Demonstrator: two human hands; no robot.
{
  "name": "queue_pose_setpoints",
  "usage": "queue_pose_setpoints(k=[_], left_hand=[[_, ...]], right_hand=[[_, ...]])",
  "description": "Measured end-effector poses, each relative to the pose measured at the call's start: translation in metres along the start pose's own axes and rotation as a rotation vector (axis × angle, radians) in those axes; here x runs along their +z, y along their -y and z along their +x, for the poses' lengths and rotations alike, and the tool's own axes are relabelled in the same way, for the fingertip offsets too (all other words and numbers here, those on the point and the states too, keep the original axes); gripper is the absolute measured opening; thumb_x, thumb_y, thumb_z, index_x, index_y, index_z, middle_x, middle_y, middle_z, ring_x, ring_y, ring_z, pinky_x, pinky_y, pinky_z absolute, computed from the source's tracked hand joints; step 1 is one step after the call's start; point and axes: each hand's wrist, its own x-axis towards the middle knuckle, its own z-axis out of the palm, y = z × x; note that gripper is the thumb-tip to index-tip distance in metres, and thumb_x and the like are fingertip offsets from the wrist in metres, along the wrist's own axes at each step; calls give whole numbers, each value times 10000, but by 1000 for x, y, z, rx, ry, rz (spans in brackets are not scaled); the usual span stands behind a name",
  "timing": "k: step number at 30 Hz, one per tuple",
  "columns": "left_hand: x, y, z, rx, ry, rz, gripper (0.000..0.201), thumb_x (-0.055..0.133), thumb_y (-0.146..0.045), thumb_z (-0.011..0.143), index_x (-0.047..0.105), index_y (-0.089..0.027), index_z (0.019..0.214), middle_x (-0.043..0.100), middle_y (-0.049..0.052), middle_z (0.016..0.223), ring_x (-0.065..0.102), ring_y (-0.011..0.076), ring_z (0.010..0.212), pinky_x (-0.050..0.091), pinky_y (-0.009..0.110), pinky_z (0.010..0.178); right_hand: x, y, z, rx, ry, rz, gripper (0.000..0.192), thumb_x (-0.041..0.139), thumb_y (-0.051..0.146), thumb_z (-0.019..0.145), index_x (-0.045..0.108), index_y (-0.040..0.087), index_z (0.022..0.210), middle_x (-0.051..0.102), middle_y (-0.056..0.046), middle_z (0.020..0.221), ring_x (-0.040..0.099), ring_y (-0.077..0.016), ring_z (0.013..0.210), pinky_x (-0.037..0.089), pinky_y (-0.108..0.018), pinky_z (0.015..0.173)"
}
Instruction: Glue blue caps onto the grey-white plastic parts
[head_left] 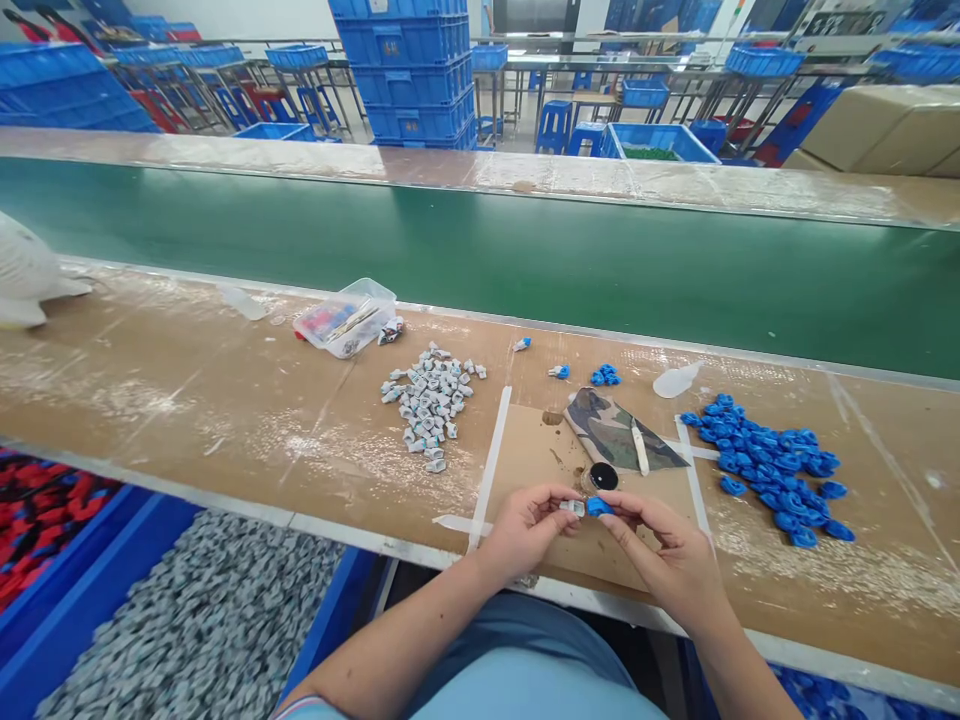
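Observation:
Between the fingertips of my left hand is a small grey plastic part. My right hand pinches a small blue plastic part, close against the grey one; whether the two are joined I cannot tell. Just beyond my fingers sits a small round pot of black liquid. Behind it lies a camouflage cloth with a white-handled tool on top. A pile of grey parts is to the left, and a pile of blue parts to the right.
A green conveyor belt runs behind the cardboard-covered bench. On the bench are a clear plastic box, a clear squeeze bottle and several blue pieces. Blue bins of grey parts and red parts stand lower left.

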Motion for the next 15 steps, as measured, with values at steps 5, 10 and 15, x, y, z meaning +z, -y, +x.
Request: queue_pose_setpoints(k=[5, 10, 15], left_hand=[[0, 3, 1, 15, 41, -23, 349, 693, -410, 718, 639, -139, 930, 681, 56, 860, 633, 148, 746, 549, 317, 742], [-3, 6, 0, 101, 99, 100, 285, 613, -347, 797, 605, -139, 991, 687, 92, 934, 648, 174, 836, 551, 313, 755], [-7, 5, -4, 293, 131, 406, 248, 515, -226, 852, 563, -152, 1084, 690, 104, 986, 654, 184, 920, 531, 306, 817]], right_hand=[[7, -1, 0, -24, 17, -29, 182, 596, 293, 821, 697, 219, 953, 709, -24, 768, 626, -138, 628, 536, -241, 596], [7, -1, -2, -37, 59, -55, 188, 569, 312, 843, 706, 231, 942, 723, -38, 808, 639, -146, 640, 543, -256, 603], [-3, -2, -1, -112, 158, -44, 154, 593, 270, 831, 722, 253, 914, 731, -23, 791, 678, -152, 689, 551, -237, 625]])
